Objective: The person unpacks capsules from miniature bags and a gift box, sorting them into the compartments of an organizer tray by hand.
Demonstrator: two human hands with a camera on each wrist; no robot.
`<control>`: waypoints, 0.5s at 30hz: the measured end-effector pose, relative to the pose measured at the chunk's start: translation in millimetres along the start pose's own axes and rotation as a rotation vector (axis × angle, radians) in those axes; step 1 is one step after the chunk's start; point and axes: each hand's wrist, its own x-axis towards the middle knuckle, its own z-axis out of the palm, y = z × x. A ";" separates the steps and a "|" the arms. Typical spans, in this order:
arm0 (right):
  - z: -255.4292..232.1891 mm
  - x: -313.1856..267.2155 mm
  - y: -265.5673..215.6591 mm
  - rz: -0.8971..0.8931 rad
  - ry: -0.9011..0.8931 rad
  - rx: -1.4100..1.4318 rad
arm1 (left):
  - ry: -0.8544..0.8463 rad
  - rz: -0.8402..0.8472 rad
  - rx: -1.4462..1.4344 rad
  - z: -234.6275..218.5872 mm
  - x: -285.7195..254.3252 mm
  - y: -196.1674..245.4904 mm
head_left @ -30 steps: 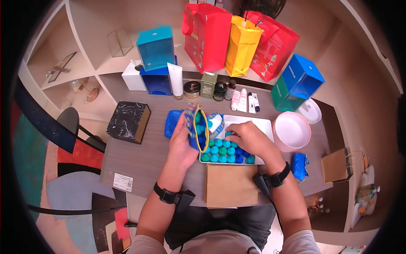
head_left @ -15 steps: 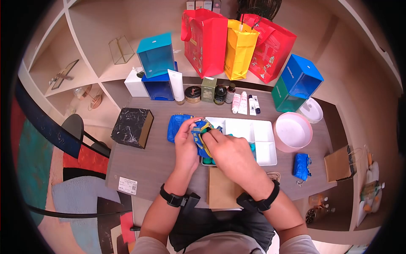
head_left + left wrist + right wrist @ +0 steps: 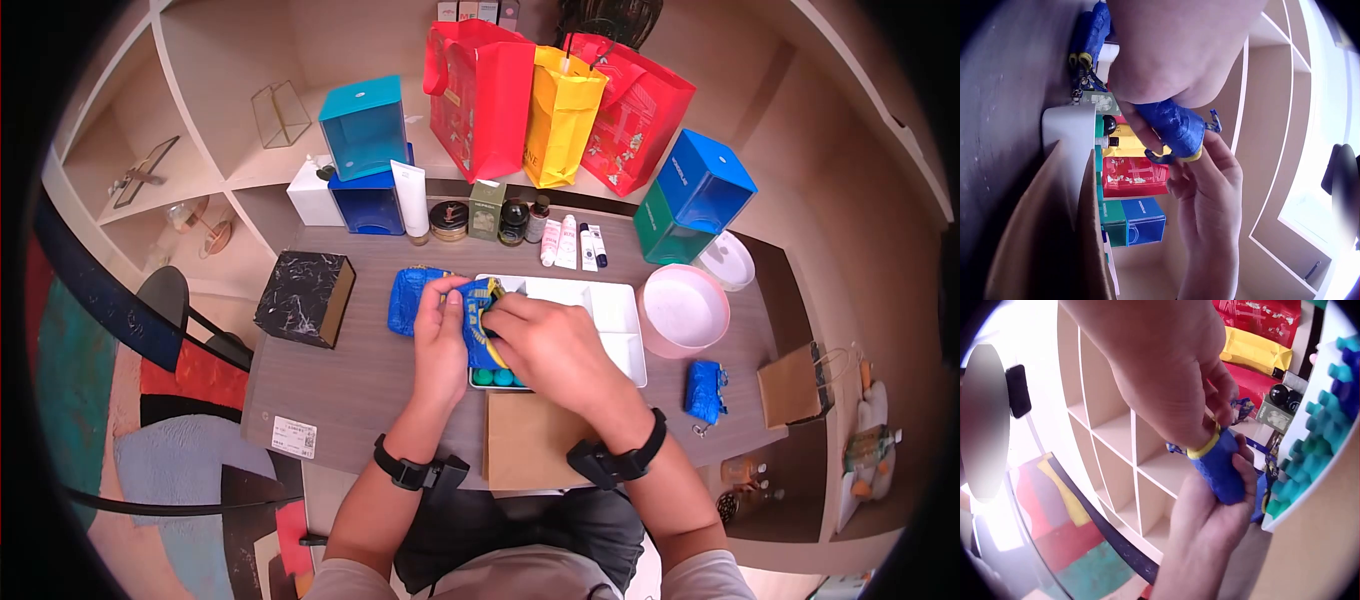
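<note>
My left hand point(image 3: 438, 345) grips a small blue pouch point(image 3: 478, 325) with a yellow-edged mouth, holding it above the left end of a white divided tray point(image 3: 628, 345). My right hand point(image 3: 555, 350) has its fingertips dipped into that mouth. In the right wrist view the yellow rim circles the fingers at the pouch point(image 3: 1216, 475); the fingertips are hidden, and I cannot tell whether they hold anything. Small knobbed teal, green and blue pieces point(image 3: 1310, 453) fill part of the tray. Just left of the hands lies another blue pouch point(image 3: 405, 298).
A brown paper bag point(image 3: 525, 440) lies in front of the tray. Right of it are a pink round box point(image 3: 685, 312) and another blue pouch point(image 3: 706, 390). A black marbled box point(image 3: 300, 298) sits at left. Cosmetics, including a white tube point(image 3: 410, 205), line the back.
My right hand has moved left from the tray's pieces to the pouch, its fingers entering the mouth. My left hand has turned the pouch and brought it lower.
</note>
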 end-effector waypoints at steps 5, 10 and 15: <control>4.3 2.9 2.6 -0.016 0.023 -0.010 | -0.038 0.001 0.041 -6.1 3.5 -5.5; -20.0 2.2 17.5 0.038 0.319 0.299 | 0.073 -0.055 -0.054 -8.0 6.9 -1.3; -14.2 -4.4 68.8 0.216 0.217 -0.119 | 0.046 -0.125 -0.051 -18.5 10.1 -9.8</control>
